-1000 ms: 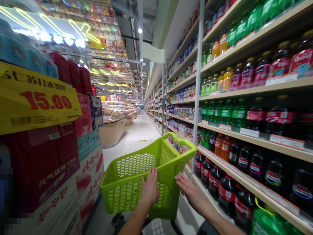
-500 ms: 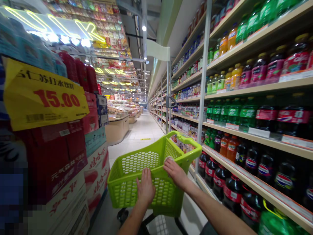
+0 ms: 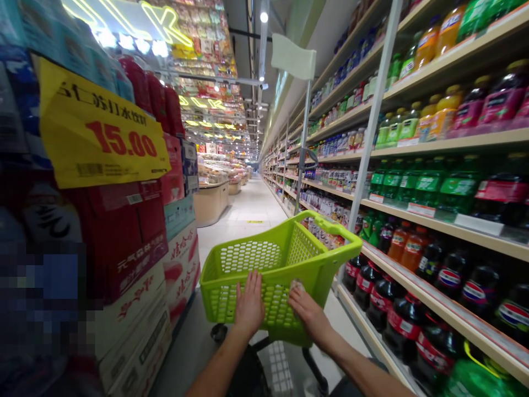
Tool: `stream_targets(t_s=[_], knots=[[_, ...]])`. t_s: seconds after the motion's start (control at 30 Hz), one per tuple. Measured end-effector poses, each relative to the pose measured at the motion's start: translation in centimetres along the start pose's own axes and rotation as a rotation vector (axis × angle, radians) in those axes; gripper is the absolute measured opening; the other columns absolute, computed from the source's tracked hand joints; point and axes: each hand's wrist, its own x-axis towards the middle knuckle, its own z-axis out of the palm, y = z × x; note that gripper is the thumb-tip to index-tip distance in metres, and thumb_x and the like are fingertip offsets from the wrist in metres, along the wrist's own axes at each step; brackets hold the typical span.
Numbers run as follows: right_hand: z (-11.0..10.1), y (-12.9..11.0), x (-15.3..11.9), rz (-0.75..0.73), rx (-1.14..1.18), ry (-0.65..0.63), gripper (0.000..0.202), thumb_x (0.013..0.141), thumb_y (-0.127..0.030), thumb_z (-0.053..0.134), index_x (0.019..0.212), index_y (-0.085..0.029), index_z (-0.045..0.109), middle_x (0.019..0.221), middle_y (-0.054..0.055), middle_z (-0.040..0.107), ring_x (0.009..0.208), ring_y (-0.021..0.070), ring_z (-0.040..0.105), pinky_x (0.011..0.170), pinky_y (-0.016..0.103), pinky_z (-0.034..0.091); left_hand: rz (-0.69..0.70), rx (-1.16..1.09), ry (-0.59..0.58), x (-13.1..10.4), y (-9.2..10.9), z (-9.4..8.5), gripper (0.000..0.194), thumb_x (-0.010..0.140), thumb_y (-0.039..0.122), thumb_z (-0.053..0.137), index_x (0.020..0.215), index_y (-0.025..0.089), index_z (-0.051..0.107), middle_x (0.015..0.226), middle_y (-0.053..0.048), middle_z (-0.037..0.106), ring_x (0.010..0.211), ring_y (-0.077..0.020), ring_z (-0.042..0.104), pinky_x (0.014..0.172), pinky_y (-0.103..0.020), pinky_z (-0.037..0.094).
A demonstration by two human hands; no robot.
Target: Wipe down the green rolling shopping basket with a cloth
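Observation:
A bright green plastic shopping cart (image 3: 231,281) stands side-on in front of me, its handle to the right; the part of its basket I can see into holds nothing. My left hand (image 3: 249,306) lies against the near side wall, fingers straight and pointing up toward the rim. To its right, my right hand (image 3: 311,317) is by the same wall, lower than the rim, with its fingers curled. Around those fingertips shows a small pale, crumpled thing (image 3: 296,286), too small to name. Whether the right hand touches the cart I cannot tell.
Drink shelves (image 3: 438,207) with rows of soda bottles line the right side. Stacked drink cartons (image 3: 136,325) under a yellow price sign (image 3: 107,132) rise close on the left. A tiled aisle (image 3: 248,204) runs ahead past rounded display counters (image 3: 210,201).
The view has swung slightly left, so the cart and shelves sit further right. My right hand has dropped from the cart's rim to lower on its side. My left hand stays at the wall.

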Motion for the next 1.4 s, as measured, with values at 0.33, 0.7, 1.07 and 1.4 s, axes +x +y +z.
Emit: stream_targets(t_s=[0.33, 0.7, 1.07, 1.4], knots=[[-0.1, 0.1, 0.2, 0.099, 0.089, -0.030, 0.041, 0.082, -0.006, 0.040, 0.115, -0.023, 0.056, 0.112, 0.007, 0.061, 0.112, 0.0183, 0.051, 0.092, 0.037, 0.046, 0.066, -0.130, 0.024, -2.3, 0.5, 0.4, 0.072, 0.065, 0.008, 0.038, 0.136, 0.013, 0.024, 0.146, -0.005, 0.015, 0.135, -0.0199, 0.007, 0.110, -0.045, 0.007], [-5.6, -2.5, 3.7, 0.353, 0.460, -0.027, 0.049, 0.070, -0.008, 0.038, 0.114, -0.021, 0.055, 0.110, 0.006, 0.062, 0.103, 0.0173, 0.057, 0.090, 0.033, 0.047, -0.051, -1.267, -0.104, -0.2, 5.1, 0.3, 0.039, 0.066, 0.014, 0.047, 0.103, 0.016, 0.060, 0.108, -0.004, 0.063, 0.105, -0.0194, 0.052, 0.094, -0.032, 0.039], [-2.6, -3.7, 1.4, 0.180, -0.005, 0.028, 0.045, 0.078, -0.016, 0.048, 0.123, -0.020, 0.048, 0.133, 0.014, 0.041, 0.126, 0.0297, 0.031, 0.094, 0.053, 0.037, -0.502, -2.004, -0.391, -0.6, 7.3, -0.4, 0.034, 0.075, 0.043, 0.043, 0.088, 0.017, 0.060, 0.084, -0.005, 0.066, 0.080, -0.0171, 0.060, 0.071, -0.030, 0.043], [-5.8, 4.7, 3.4, 0.149, -0.258, 0.098, 0.035, 0.085, -0.008, 0.041, 0.111, -0.024, 0.058, 0.126, 0.007, 0.051, 0.129, 0.0252, 0.027, 0.100, 0.055, 0.026, -0.398, -1.298, -0.176, 1.3, 3.9, -0.1, 0.033, 0.067, 0.036, 0.056, 0.091, 0.013, 0.062, 0.105, -0.011, 0.064, 0.099, -0.0209, 0.056, 0.089, -0.032, 0.038]])
